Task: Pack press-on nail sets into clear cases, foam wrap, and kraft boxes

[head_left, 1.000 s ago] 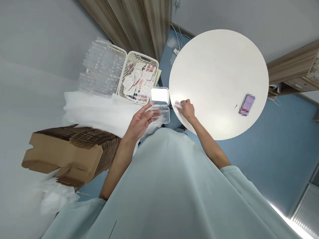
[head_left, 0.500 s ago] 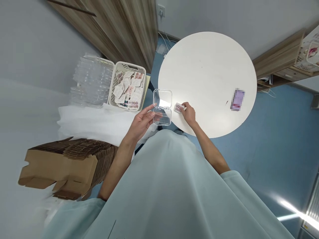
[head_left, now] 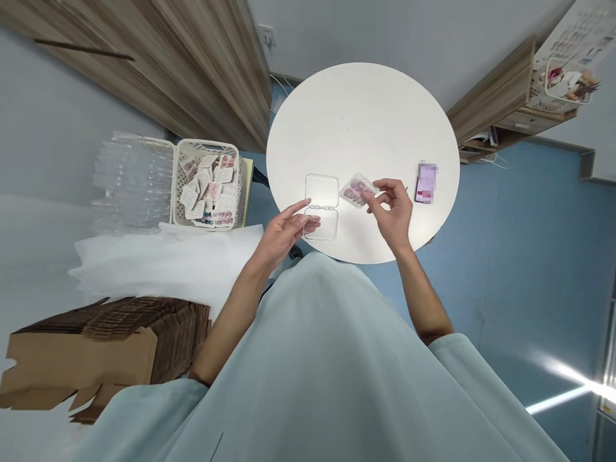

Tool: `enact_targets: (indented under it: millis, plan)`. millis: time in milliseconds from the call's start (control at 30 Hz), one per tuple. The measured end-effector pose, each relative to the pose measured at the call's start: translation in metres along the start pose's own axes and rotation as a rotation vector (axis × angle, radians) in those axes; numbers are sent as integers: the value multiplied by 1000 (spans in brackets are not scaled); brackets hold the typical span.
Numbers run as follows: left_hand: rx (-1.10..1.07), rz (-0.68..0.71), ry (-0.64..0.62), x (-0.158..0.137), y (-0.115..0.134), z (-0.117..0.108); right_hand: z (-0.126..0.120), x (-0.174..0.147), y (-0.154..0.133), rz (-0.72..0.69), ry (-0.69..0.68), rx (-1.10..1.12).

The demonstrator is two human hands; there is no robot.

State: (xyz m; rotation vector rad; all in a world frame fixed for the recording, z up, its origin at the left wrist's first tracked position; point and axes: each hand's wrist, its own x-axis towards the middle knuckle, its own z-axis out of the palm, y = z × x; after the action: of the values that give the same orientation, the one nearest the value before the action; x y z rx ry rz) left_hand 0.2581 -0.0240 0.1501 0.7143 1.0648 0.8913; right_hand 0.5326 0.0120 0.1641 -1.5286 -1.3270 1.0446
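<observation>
- At the lower left stands a stack of folded brown cardboard [head_left: 81, 359], its pieces packed closely together, with white sheeting [head_left: 158, 256] lying just above it in view.
- Higher on the left, a heap of clear plastic pieces [head_left: 129, 183] sits beside a white basket [head_left: 212, 143]; the basket holds many small packets [head_left: 206, 191], some showing pink, red or dark ovals and others pale, printed faces.
- Behind these rises a wood-grain cabinet [head_left: 192, 64].
- The left hand [head_left: 282, 236] has its thumb and fingers partly closed on the left edge of a clear case [head_left: 321, 224], and some fingers show through its lower half.
- The case is open, its two hinged halves spread one above the other in view, over the near left part of the round white table [head_left: 360, 115].
- Just right of the case, a clear packet of pinkish-purple ovals [head_left: 357, 190] is turned cornerwise above the table.
- The right hand [head_left: 393, 212] grips that packet by its right side, fingers bent and drawn in around the edge.
- Further right on the table lies a purple object [head_left: 426, 183], blurred by pixels.
- At the far right, a wooden unit [head_left: 495, 96] carries another white basket [head_left: 539, 101] of mixed items.
</observation>
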Motion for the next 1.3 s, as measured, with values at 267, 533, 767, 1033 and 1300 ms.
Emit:
enact_targets:
  millis: [267,533,767,1033,1300]
  plan:
    - [36,-3,-22,13,-7,25,-5,-13,-31,15,-251,58]
    - [7,-22,-19,9,-5,37,-4,-21,-16,-64,-341,-76]
    - [15,-24,-32,5,-11,39,-1,-30,-4,-172,-338,-198]
    - [-8,-34,-35,0,-18,37,0,-38,3,-252,-300,-289]
    - [-22,-47,-46,-9,-22,28,0,-1,15,-82,-67,-205]
